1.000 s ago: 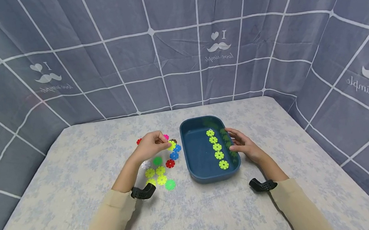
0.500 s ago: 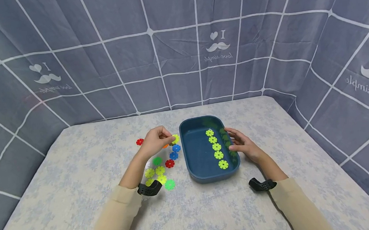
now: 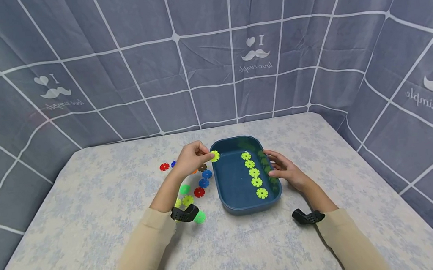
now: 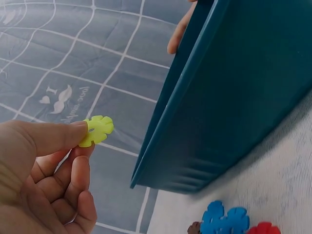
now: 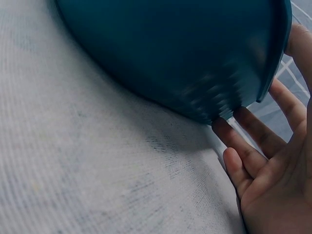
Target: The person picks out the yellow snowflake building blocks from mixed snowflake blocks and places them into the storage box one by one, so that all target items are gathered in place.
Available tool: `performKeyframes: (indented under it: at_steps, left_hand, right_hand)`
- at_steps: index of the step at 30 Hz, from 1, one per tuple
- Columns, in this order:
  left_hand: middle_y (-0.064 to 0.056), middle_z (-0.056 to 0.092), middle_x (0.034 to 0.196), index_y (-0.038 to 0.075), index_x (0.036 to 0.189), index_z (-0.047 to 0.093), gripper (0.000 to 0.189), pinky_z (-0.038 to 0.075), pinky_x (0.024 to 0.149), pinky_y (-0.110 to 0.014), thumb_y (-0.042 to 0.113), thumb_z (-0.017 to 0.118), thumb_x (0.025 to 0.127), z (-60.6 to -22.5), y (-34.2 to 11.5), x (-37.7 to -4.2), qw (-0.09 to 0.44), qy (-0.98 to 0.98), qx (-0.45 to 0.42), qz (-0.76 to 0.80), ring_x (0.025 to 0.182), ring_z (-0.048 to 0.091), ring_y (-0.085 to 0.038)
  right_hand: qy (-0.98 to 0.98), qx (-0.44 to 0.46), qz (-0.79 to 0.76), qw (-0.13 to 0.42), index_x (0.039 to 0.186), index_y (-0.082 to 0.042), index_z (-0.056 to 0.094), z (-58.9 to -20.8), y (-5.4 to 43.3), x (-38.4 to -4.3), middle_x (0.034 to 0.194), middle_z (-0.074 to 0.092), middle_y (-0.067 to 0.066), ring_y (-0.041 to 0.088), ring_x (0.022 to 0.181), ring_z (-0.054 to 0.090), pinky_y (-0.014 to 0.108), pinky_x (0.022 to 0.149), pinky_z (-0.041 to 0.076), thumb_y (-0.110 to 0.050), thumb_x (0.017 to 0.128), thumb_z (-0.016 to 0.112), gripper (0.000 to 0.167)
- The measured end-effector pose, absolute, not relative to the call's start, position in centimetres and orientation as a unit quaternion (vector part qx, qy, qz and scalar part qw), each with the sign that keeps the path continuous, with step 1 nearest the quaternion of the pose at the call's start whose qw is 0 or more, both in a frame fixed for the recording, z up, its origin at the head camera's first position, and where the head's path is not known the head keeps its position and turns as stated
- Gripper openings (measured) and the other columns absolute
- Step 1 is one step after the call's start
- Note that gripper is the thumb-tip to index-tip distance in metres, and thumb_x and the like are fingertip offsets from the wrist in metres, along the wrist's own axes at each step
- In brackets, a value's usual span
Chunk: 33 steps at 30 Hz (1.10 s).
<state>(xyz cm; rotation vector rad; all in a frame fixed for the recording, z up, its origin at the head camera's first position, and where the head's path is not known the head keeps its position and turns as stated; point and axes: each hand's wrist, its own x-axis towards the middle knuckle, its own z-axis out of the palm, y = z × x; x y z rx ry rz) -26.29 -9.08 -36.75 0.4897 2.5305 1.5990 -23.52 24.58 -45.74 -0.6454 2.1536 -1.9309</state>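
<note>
My left hand (image 3: 192,159) pinches a yellow snowflake building disc (image 3: 215,156) between thumb and index finger, at the left rim of the blue plastic bin (image 3: 237,209). In the left wrist view the disc (image 4: 99,130) stands upright beside the bin wall, the other fingers curled below. Inside the bin, a row of several yellow discs (image 3: 254,172) runs along its right side. My right hand (image 3: 289,172) rests against the bin's right side, fairly straight fingers (image 5: 251,139) touching the outer wall.
Left of the bin lie loose discs: blue ones (image 3: 207,174), a brown one (image 3: 202,167), red ones (image 3: 199,192), green ones (image 3: 199,217) and yellow ones (image 3: 187,200). My left forearm covers some. A grey checked curtain (image 3: 210,59) hangs behind the cloth-covered table (image 3: 248,247).
My left hand has carried the yellow disc rightward and slightly away, from over the loose discs to the bin's left rim. My right hand and the bin stay in place.
</note>
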Motion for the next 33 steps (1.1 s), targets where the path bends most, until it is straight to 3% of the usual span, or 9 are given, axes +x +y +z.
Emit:
performKeyframes:
  at_steps: [4,9,13,16,28,33]
  left_hand:
    - [-0.011,0.063,0.086,0.003,0.09,0.06,0.014,0.05,0.068,-0.042,0.013,0.07,0.091,-36.9,-8.3,-26.7,0.052,0.832,0.162,0.527,0.085,0.058,-0.043]
    - [-0.009,0.064,0.086,0.003,0.092,0.06,0.014,0.041,0.054,-0.034,0.014,0.069,0.091,-37.2,-7.3,-27.4,0.052,0.83,0.165,0.53,0.071,0.054,-0.029]
    - [-0.009,0.064,0.087,0.003,0.091,0.06,0.015,0.045,0.059,-0.032,0.014,0.07,0.091,-37.2,-6.5,-27.7,0.046,0.838,0.165,0.519,0.071,0.056,-0.021]
    - [-0.009,0.065,0.088,0.003,0.091,0.061,0.015,0.049,0.072,-0.035,0.014,0.07,0.091,-37.2,-6.0,-28.0,0.038,0.844,0.168,0.508,0.082,0.059,-0.022]
    - [-0.008,0.064,0.085,0.005,0.09,0.062,0.013,0.049,0.072,-0.037,0.015,0.07,0.091,-37.4,-4.1,-29.2,0.043,0.865,0.158,0.474,0.08,0.059,-0.022]
    - [-0.008,0.066,0.083,0.004,0.089,0.063,0.013,0.049,0.072,-0.036,0.014,0.071,0.09,-37.5,-3.4,-29.9,0.044,0.872,0.176,0.455,0.078,0.061,-0.022]
  right_hand:
    - [0.726,-0.214,-0.648,0.09,0.153,-0.003,0.023,-45.7,24.6,-23.5,0.152,0.022,0.03,0.046,0.129,0.039,0.028,0.09,0.047,-0.004,0.092,0.059,0.071]
    - [0.726,-0.209,-0.648,0.091,0.153,-0.005,0.023,-45.8,24.7,-23.6,0.152,0.024,0.028,0.037,0.126,0.044,0.029,0.09,0.047,0.0,0.091,0.056,0.071]
    - [0.727,-0.208,-0.648,0.091,0.153,-0.005,0.023,-45.8,24.7,-23.6,0.152,0.024,0.028,0.037,0.127,0.044,0.029,0.09,0.047,0.002,0.091,0.055,0.07]
    - [0.727,-0.209,-0.647,0.089,0.153,-0.005,0.023,-45.9,24.7,-23.6,0.152,0.024,0.029,0.038,0.127,0.043,0.028,0.09,0.047,0.0,0.091,0.057,0.071]
    - [0.724,-0.211,-0.651,0.093,0.153,-0.004,0.023,-45.9,24.7,-23.7,0.153,0.024,0.028,0.046,0.13,0.038,0.028,0.091,0.047,0.0,0.091,0.057,0.071]
    - [0.724,-0.218,-0.648,0.089,0.153,-0.003,0.023,-46.0,24.7,-23.7,0.152,0.023,0.03,0.043,0.129,0.041,0.027,0.091,0.047,-0.004,0.092,0.059,0.071]
